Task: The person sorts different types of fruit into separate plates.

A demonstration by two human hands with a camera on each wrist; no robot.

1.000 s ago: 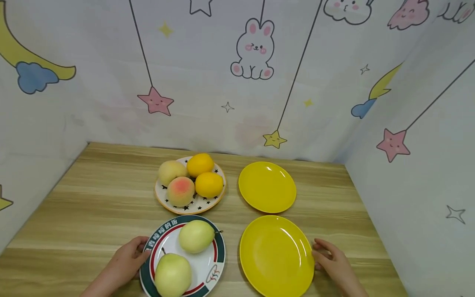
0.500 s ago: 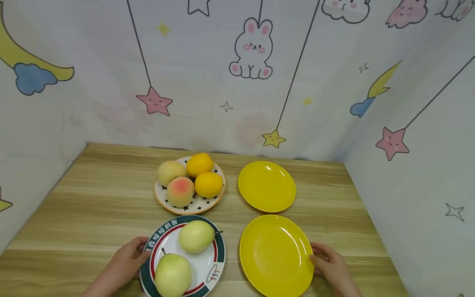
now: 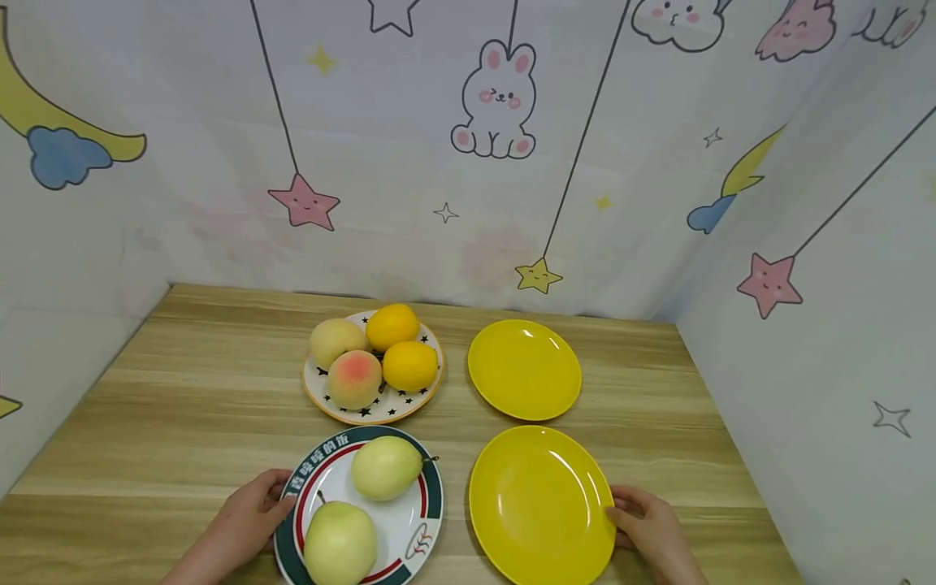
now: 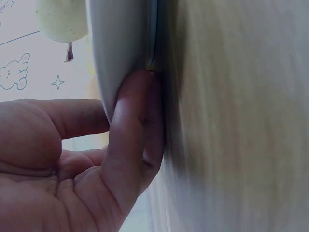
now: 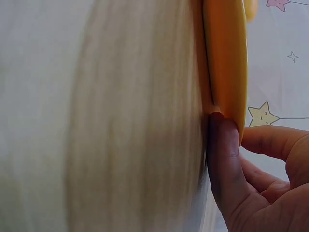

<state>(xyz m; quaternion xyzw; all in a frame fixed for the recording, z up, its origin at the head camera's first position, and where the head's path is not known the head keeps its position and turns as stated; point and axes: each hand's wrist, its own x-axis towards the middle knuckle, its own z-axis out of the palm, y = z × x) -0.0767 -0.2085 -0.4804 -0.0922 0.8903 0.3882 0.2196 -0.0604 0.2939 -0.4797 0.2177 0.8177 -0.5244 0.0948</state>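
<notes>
My left hand [image 3: 244,520] pinches the left rim of a white plate [image 3: 398,520] with a dark green border, thumb over the rim and fingers tucked under it. Two pale green pears, a near one [image 3: 340,543] and a far one [image 3: 387,468], lie on that plate. At the right, my right hand [image 3: 649,524] grips the right rim of the near yellow plate [image 3: 541,504], which bears nothing. In the right wrist view its fingers [image 5: 224,159] reach under the yellow plate's edge, close over the wooden table, with the thumb at the rim.
Behind the pears stands a star-patterned plate [image 3: 376,413] with two peaches [image 3: 354,379] and two lemons [image 3: 410,366]. A second yellow plate [image 3: 524,370] sits behind the near one. Cartoon-printed cloth walls [image 3: 395,260] border the wooden table [image 3: 183,406] at back and sides.
My right hand has moved slightly left and closed its thumb and fingers on the yellow plate's rim. The left hand and the plates stay in place; the head view shifts slightly.
</notes>
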